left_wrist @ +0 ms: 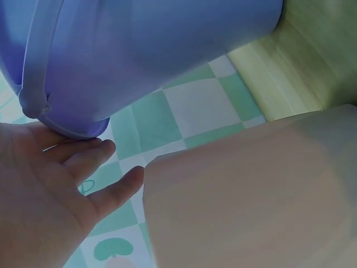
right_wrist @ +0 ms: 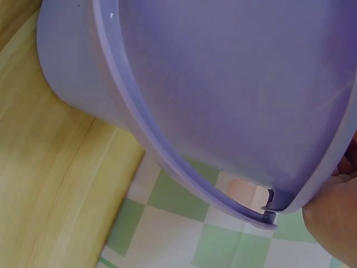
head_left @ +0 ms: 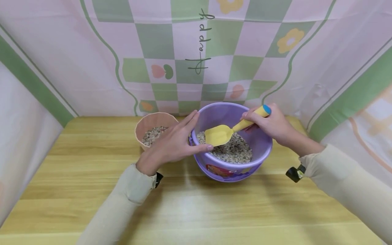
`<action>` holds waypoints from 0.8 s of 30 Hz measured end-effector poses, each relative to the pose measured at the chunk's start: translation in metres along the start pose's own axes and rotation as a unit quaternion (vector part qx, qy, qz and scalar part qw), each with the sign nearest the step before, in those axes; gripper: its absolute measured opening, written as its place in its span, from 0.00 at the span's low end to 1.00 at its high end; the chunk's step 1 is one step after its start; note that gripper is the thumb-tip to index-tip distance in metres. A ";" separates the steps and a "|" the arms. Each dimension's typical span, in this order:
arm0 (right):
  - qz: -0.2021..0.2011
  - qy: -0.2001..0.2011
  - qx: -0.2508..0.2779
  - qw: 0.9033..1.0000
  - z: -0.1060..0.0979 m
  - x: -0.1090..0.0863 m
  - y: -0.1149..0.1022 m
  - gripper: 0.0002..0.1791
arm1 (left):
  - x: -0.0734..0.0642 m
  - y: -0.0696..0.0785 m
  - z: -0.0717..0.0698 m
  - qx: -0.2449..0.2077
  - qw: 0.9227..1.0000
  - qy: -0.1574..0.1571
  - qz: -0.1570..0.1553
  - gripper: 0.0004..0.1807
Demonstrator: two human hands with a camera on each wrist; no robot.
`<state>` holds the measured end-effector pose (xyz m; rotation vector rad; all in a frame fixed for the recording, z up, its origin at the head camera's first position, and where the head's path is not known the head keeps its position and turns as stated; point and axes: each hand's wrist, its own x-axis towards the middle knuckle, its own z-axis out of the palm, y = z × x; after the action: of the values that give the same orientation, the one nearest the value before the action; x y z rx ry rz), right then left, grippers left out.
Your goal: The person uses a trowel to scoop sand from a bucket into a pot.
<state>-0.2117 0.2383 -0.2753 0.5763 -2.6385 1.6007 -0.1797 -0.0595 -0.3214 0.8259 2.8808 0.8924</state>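
A purple bucket (head_left: 264,149) holds a speckled layer of grain-like bits (head_left: 234,149). My right hand (head_left: 272,124) grips the handle of a yellow toy shovel (head_left: 218,135), whose blue-tipped end points up to the right. The scoop hangs over the bits, inside the bucket's rim. My left hand (head_left: 173,141) lies along the bucket's left rim, its thumb reaching over the near edge and its fingers extended. In the left wrist view the left hand (left_wrist: 50,190) spreads its fingers between the bucket (left_wrist: 162,44) and a peach bowl (left_wrist: 251,190).
Left of the bucket, the peach bowl (head_left: 142,127) holds more of the same bits, partly behind my left hand. Both containers stand on a wooden table (head_left: 92,177). A checkered cloth (head_left: 190,41) hangs right behind them. The bucket's handle (right_wrist: 184,184) hangs down at its front.
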 end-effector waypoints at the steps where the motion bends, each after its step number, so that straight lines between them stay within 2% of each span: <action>1: 0.004 -0.002 0.003 1.000 -0.001 0.000 -0.001 0.15 | 0.000 0.000 0.000 -0.002 1.000 0.000 0.000 0.63; 5: 0.022 -0.029 0.043 0.998 -0.004 -0.002 -0.003 0.13 | 0.000 0.000 0.000 -0.008 1.000 0.001 0.002 0.64; 10: 0.042 -0.065 0.076 0.994 -0.009 -0.003 -0.004 0.16 | 0.000 -0.001 0.002 -0.006 1.000 0.006 0.008 0.65; 17: 0.035 -0.079 0.022 0.996 -0.016 -0.001 -0.005 0.15 | -0.001 -0.003 0.004 0.011 0.999 0.022 0.023 0.69; 24: 0.031 -0.073 -0.049 0.996 -0.026 0.004 -0.007 0.11 | 0.000 -0.003 0.004 0.003 1.000 0.022 0.014 0.69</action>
<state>-0.2179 0.2567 -0.2561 0.6363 -2.8473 1.4883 -0.1808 -0.0592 -0.3259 0.8612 2.9187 0.9162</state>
